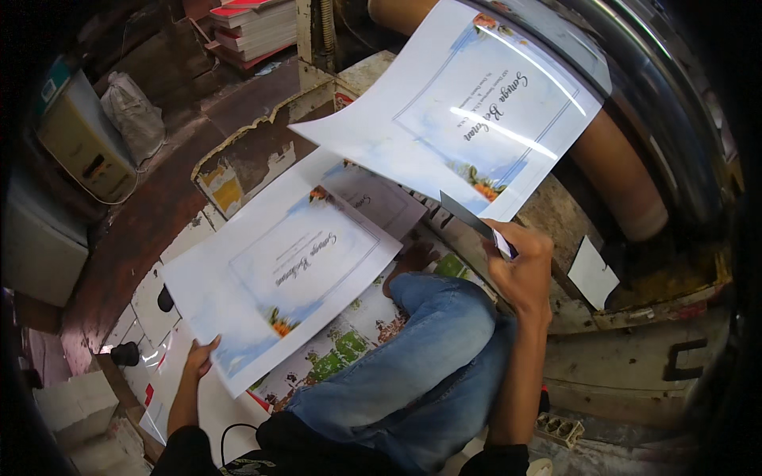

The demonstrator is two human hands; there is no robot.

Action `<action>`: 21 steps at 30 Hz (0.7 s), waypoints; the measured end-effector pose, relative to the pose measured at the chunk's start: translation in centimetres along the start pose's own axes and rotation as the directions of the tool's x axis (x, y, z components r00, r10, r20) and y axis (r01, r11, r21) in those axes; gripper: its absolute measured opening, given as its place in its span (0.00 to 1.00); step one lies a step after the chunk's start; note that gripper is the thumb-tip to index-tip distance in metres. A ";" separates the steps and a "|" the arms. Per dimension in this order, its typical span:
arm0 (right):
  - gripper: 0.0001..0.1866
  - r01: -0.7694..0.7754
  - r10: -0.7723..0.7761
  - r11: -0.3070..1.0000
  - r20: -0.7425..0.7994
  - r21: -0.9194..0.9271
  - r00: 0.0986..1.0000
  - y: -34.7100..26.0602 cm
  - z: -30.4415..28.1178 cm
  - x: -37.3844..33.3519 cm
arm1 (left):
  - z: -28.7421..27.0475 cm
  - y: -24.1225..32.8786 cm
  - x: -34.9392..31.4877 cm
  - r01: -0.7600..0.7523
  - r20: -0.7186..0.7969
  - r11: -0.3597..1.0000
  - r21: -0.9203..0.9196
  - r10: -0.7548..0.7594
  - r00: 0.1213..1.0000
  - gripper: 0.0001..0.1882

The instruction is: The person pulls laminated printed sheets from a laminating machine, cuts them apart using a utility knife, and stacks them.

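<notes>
My left hand point(200, 357) grips the near corner of a glossy printed sheet point(278, 278) with a pale blue frame and orange flowers, held low at the left. My right hand point(520, 266) is raised at the right and pinches the lower edge of a second, matching printed sheet point(468, 103), which lifts up and away toward the top. The same hand also holds a knife with a dark blade point(467, 215) and a blue-and-white handle. Between the two sheets a third printed sheet point(377, 198) shows underneath. My leg in blue jeans point(421, 373) stretches out below.
More printed sheets point(333, 353) cover the floor under my leg. A brown cardboard roll point(619, 174) and a large machine cylinder lie at the right. Stacked books point(254, 28) stand at the top, a white bag point(133, 115) and a beige box point(83, 143) at the left.
</notes>
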State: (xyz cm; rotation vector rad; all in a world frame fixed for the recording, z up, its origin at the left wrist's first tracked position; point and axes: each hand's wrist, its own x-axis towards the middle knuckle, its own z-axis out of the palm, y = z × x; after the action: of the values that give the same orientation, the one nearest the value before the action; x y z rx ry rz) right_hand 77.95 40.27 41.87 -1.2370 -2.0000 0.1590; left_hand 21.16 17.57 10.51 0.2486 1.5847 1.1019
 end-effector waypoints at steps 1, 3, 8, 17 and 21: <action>0.20 -0.025 0.025 1.000 0.008 -0.017 1.000 -0.6 -0.8 0.6 | 4.2 1.0 1.2 -0.029 0.039 0.999 -0.028 0.030 0.999 0.29; 0.20 -0.061 0.061 0.998 0.016 -0.026 0.998 -3.8 -2.7 0.7 | 6.3 2.1 2.1 -0.072 0.058 0.995 -0.070 0.076 0.995 0.27; 0.22 -0.100 0.100 0.995 0.116 -0.004 0.988 -16.0 -10.7 -1.7 | 6.3 2.6 4.1 -0.031 0.067 0.983 -0.182 0.044 0.997 0.23; 0.32 -0.045 -0.049 0.974 0.401 0.222 0.915 -16.0 -13.1 -4.2 | 19.2 10.0 -7.0 -0.598 0.205 0.455 0.660 0.656 0.726 0.42; 0.35 0.074 -0.155 0.983 0.555 0.165 0.818 -14.5 -12.4 -4.3 | 29.8 16.4 -18.7 0.122 0.572 0.943 -0.311 0.083 0.816 0.38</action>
State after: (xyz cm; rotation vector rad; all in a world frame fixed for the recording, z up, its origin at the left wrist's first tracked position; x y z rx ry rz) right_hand 76.84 25.84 55.04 -1.0506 -2.5127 0.6638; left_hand 46.77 29.16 37.23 0.3027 0.8343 1.1230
